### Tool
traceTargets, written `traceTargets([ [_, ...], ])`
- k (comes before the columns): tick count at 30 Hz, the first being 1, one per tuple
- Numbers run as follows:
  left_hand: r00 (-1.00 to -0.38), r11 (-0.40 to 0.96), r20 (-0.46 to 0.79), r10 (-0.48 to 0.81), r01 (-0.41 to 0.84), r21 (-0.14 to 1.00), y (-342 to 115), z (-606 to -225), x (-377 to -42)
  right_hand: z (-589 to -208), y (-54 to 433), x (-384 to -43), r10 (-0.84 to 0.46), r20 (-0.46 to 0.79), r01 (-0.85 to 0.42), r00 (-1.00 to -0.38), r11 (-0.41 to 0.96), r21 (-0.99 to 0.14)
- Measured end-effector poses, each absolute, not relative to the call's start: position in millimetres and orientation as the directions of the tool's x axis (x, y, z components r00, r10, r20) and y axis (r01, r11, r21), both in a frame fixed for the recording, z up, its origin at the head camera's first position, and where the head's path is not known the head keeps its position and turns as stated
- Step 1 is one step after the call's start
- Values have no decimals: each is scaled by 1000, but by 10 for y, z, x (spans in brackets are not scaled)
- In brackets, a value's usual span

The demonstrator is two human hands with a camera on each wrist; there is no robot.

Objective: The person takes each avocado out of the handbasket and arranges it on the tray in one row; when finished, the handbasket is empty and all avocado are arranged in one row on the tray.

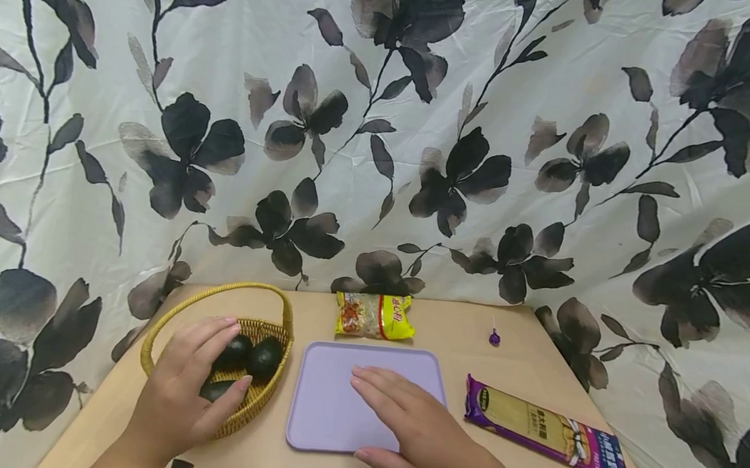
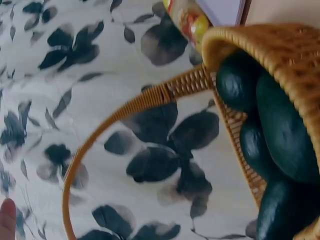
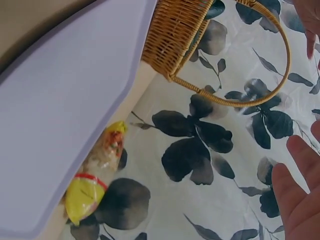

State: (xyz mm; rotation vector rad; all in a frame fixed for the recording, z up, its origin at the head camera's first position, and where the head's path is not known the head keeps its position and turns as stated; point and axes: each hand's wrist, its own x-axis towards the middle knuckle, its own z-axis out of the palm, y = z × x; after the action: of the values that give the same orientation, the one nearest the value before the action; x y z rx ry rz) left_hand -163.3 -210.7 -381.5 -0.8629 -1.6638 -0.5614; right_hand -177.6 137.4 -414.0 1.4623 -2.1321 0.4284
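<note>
My left hand [image 1: 188,387] is held over the near left side of a woven basket [image 1: 280,393], its fingers straight and the thumb spread apart. Several dark green avocados [image 1: 266,358] lie in this basket, partly hidden behind the hand; the left wrist view shows the avocados [image 2: 285,125] close together under the rim. Over the right half of a flat lilac tray [image 1: 326,396] is my right hand [image 1: 411,429], palm down with extended fingers and nothing in its grasp. In the right wrist view, fingers of the right hand [image 3: 300,200] enter from the right edge.
Behind the tray lies a yellow clear-windowed food bag [image 1: 376,316]. A long purple and gold pasta packet [image 1: 546,430] rests at the right, with a small purple object [image 1: 494,338] farther back. The basket's tall handle [image 1: 220,287] arches up. A floral curtain [image 1: 381,141] hangs behind the table.
</note>
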Motion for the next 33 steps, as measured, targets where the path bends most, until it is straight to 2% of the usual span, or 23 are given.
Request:
traceTargets([
  [7,-120,723,984,129,691,-10,-2290,-3844,-1628,-4199,1235,-1822,-758,585,-939,-289,343,-20],
  [10,-157,772,985,71,633,45,-2373,-3881,-1618,-4222,1177,-1846,-755,589,-943,-287,333,-33],
  [15,-266,815,963,-35,551,182,-2567,-4035,-1650,-4248,1075,-1870,-742,576,-934,-343,335,-125],
  [21,-391,804,912,-128,498,326,-2758,-4202,-1667,-4288,950,-1887,-706,582,-915,-404,324,-242],
  [29,-580,750,785,-217,416,515,-2888,-4340,-1619,-4325,752,-1933,-688,620,-926,-377,295,-236],
  [33,-622,716,739,-258,391,579,-2926,-4409,-1617,-4331,662,-1957,-689,611,-920,-391,300,-251],
])
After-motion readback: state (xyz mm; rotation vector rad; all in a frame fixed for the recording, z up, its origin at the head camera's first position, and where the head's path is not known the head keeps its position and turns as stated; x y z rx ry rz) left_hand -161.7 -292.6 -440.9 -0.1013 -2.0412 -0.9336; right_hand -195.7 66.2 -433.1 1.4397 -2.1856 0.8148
